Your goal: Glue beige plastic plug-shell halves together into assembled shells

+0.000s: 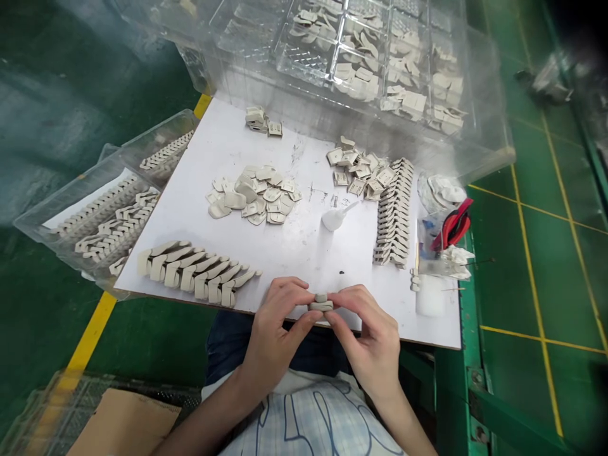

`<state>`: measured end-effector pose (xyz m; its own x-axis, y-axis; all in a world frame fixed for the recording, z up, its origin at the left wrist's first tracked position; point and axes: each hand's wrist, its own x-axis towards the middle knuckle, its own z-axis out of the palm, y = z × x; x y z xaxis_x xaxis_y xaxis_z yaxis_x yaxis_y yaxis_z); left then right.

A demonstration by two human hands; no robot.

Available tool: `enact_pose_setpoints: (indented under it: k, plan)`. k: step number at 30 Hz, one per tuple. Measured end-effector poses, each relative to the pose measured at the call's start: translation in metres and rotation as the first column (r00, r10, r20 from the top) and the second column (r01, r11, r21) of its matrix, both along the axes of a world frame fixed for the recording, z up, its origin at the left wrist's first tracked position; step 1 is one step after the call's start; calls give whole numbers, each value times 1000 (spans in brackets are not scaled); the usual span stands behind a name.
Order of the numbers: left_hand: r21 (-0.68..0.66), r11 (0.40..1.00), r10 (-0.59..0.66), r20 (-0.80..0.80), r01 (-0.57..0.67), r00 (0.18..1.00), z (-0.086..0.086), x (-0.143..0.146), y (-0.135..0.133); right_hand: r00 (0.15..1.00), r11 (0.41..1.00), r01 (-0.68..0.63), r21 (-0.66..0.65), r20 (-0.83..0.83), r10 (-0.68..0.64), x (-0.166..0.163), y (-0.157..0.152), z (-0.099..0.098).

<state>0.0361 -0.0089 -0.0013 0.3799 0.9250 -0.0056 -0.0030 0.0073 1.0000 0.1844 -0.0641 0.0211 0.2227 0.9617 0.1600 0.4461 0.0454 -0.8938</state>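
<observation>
Between my two hands, at the near edge of the white board (304, 253), is a small grey-beige moulded piece (321, 306). The fingertips of my left hand (280, 323) pinch its left end, and those of my right hand (368, 326) pinch its right end. It looks like two parts pressed together; the fingers hide its ends. Left of my hands stands a row of joined, angled pieces (199, 272). Beyond lies a loose pile of flat rounded pieces (256, 193). A white squeeze bottle (334, 219) with a thin nozzle stands ahead of my right hand.
Square pieces (358, 168) lie heaped near a tight stacked row (394, 215) on the right. Red-handled pliers (453, 225) rest by the right edge. A clear compartment tray (332, 95) spans the back; another tray (52, 209) with rows of pieces sits left.
</observation>
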Motion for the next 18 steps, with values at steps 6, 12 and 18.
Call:
enact_pose_setpoints:
  k: [6,12,18]
  plan:
    - [-56,998,-44,-42,41,998,1,2,-3,987,1000,26,-14,-158,-28,0,-2,-7]
    - [87,996,-11,-114,21,993,5,3,-3,951,997,51,-66,-302,-69,-6,-5,-10]
    - [149,989,-8,-111,24,994,3,3,-6,930,993,74,-97,-352,-103,-13,-7,-12]
